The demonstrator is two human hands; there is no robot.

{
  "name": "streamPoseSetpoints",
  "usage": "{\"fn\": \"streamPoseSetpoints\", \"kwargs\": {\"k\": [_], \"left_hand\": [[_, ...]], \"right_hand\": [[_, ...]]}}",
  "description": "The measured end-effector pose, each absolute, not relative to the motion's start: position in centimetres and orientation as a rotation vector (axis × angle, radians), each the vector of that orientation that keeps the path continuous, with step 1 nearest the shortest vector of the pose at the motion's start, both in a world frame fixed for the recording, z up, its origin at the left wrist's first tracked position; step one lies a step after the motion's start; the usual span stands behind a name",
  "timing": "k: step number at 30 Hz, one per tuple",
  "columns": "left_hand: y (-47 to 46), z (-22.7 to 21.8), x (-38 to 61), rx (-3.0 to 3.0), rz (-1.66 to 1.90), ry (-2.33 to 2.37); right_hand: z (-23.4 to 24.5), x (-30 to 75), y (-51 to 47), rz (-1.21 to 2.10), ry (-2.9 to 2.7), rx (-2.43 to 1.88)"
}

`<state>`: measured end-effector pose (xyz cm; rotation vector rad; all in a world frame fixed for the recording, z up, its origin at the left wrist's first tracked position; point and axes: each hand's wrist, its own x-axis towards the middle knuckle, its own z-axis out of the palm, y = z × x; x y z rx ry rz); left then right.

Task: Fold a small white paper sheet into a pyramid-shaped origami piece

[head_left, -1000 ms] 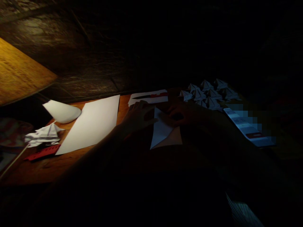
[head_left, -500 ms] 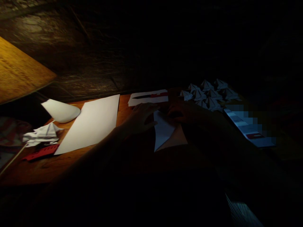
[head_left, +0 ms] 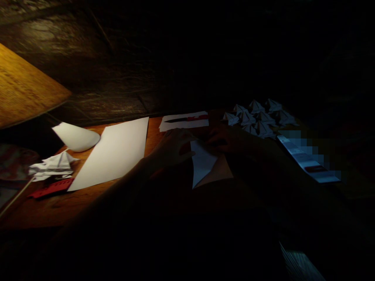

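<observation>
Paper (head_left: 202, 162), folded; fingers (head_left: 189, 155) at edge

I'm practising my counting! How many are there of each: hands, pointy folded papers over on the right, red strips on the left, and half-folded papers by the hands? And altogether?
Hands (left hand, right hand): 2
Pointy folded papers: 9, as far as the dim light shows
Red strip: 1
Half-folded paper: 1
Total: 13
</observation>
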<state>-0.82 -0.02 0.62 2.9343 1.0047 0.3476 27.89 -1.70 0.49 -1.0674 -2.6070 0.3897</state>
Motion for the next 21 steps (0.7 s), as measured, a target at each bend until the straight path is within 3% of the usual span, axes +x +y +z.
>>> {"fn": "streamPoseSetpoints", "kwargs": {"k": [21], "left_hand": [[-0.39, 0.74, -1.11, 2.984, 0.295, 1.069]], "right_hand": [[0.39, 28.30, -1.50, 0.471, -2.555, -0.994]]}}
